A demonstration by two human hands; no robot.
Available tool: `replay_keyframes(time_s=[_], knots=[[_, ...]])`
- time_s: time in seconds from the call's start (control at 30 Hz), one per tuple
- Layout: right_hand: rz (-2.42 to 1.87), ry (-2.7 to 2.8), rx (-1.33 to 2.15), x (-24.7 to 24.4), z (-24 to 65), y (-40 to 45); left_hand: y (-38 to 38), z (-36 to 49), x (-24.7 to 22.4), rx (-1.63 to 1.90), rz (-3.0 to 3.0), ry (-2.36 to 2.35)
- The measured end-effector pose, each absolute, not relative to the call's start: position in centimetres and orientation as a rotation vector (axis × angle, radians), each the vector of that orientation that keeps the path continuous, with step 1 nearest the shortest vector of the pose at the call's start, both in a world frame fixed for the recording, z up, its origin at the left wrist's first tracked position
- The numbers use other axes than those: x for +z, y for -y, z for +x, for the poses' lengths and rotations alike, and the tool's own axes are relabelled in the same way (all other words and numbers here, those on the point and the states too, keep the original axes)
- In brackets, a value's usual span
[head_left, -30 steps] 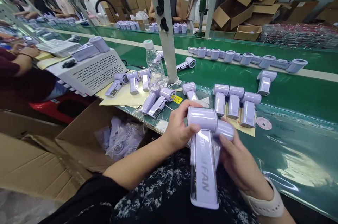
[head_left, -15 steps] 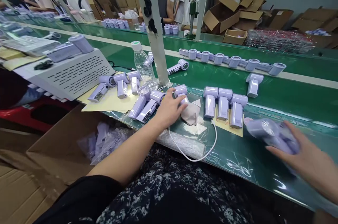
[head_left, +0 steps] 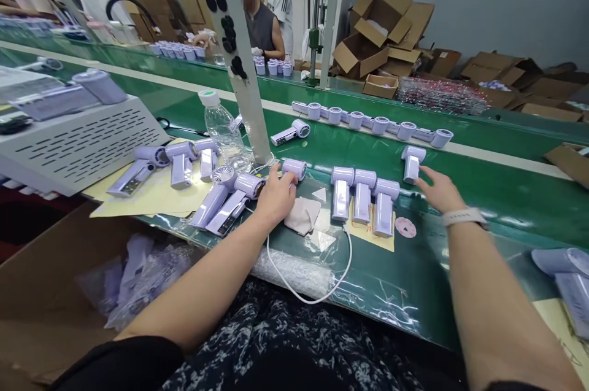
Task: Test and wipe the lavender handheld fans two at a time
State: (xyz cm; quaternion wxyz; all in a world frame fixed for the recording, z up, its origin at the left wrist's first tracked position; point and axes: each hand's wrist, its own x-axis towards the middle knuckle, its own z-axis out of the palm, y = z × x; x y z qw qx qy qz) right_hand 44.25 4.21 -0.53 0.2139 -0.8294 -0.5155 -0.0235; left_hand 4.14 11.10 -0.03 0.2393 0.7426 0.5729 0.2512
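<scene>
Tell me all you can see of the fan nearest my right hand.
The fan is glossy pale purple, apparently plastic, with a drum-shaped head across a shiny straight handle. It lies on the green surface, handle toward you, beyond and right of three grouped fans. The right hand's fingertips are at the handle's near end; contact is unclear.

Left hand (head_left: pixel 276 197): palm down, fingers (head_left: pixel 275 174) bent and reaching forward; closure unclear. Left forearm (head_left: pixel 207 283) slants back from my grip, out to my left. Right hand (head_left: pixel 439 191): open, well apart from my left, thumb and index finger parted, pointing forward and inward. Right wrist (head_left: pixel 461 216) just behind that grip; right forearm (head_left: pixel 492 293) runs back, slightly outward.
</scene>
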Motion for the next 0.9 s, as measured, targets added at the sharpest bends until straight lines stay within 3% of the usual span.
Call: replay_keyframes(time_s=[0.2, 0.33, 0.53, 0.7, 0.8, 0.9], knots=[[-2.381, 1.227, 0.005, -3.8, 42.1, -7.1, -12.1, 3.3, -1.6, 0.989, 1.763, -1.414], [-2.216, 1.086, -0.099, -1.3, 40.9, -4.9, -12.4, 3.4, -1.6, 1.212, 1.467, -1.205], [-1.795, 1.310, -0.089, 3.9, 32.9, -0.6, -9.6, 3.7, -0.4, 1.209, 1.102, -0.900], [-1.557, 1.599, 0.096, 4.2, 23.9, 2.9, -6.3, 4.0, 1.8, 1.001, 0.874, -0.524], [-1.420, 1.851, 0.407, 3.0, 21.6, 4.5, -5.3, 3.5, 2.4, 0.990, 0.871, -0.473], [-1.693, 1.687, 0.591, 1.0, 21.9, 4.9, -5.2, 2.7, 2.3, 1.083, 0.937, -0.547]])
